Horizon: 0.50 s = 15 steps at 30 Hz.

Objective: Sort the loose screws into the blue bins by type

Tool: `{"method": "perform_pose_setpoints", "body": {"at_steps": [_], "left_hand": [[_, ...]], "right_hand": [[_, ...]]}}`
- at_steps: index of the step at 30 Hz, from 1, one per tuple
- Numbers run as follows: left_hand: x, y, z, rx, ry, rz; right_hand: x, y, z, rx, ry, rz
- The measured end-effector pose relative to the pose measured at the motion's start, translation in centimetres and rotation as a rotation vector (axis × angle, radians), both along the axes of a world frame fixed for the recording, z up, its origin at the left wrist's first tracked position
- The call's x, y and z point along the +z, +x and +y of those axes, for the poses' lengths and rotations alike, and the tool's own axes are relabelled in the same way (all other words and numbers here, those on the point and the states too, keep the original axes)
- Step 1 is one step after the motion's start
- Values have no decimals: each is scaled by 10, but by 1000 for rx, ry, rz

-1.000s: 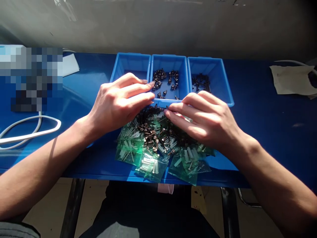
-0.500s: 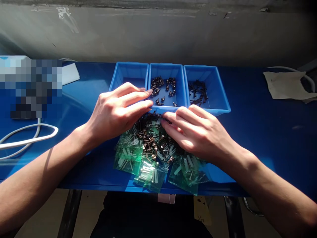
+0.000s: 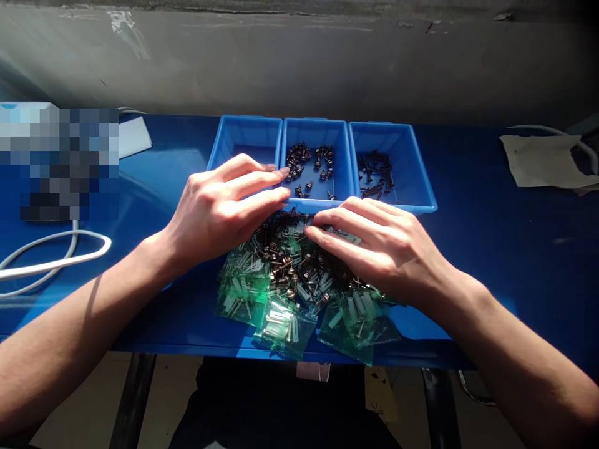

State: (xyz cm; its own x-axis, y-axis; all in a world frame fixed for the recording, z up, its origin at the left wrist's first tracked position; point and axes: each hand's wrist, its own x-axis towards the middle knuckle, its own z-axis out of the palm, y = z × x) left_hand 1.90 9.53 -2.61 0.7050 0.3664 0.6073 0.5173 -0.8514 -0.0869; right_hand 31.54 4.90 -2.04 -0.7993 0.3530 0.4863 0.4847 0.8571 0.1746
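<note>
My left hand is open, palm down, its fingers stretched over the near corner between the left blue bin and the middle blue bin. No object shows in it. At the right side of a heap of screws, my right hand has its thumb and forefinger slightly apart, small dark screws at their tips. Under and around the heap lie green-tinted clear plastic bags with pale wall plugs and screws inside. Washer-headed screws lie in the middle bin. Dark thin screws are in the right blue bin.
The blue table meets a grey wall behind the bins. A white cable loops at the left, near a pixelated area. A beige sheet lies at the far right.
My right thumb and forefinger have parted a little, and the hand has shifted slightly right. My left hand stays where it was.
</note>
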Motion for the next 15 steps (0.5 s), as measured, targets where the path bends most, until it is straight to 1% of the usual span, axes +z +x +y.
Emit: {"method": "perform_pose_setpoints", "body": {"at_steps": [3,7,9,11,15], "left_hand": [[0,0,0,-5,-2,-1],[-3,0,1,-15,10,-21],[-5,-1,2,-9,12,-32],[-6,-1,2,-1,6,-35],[-5,-2,1,10,-11,-20]], "right_hand": [[-1,0,-1,-53,-1,-15],[1,1,1,-44,-13,-30],[1,2,1,-32,-12,4],[1,2,1,1,-35,97],[3,-2,-5,-4,-207,361]]}}
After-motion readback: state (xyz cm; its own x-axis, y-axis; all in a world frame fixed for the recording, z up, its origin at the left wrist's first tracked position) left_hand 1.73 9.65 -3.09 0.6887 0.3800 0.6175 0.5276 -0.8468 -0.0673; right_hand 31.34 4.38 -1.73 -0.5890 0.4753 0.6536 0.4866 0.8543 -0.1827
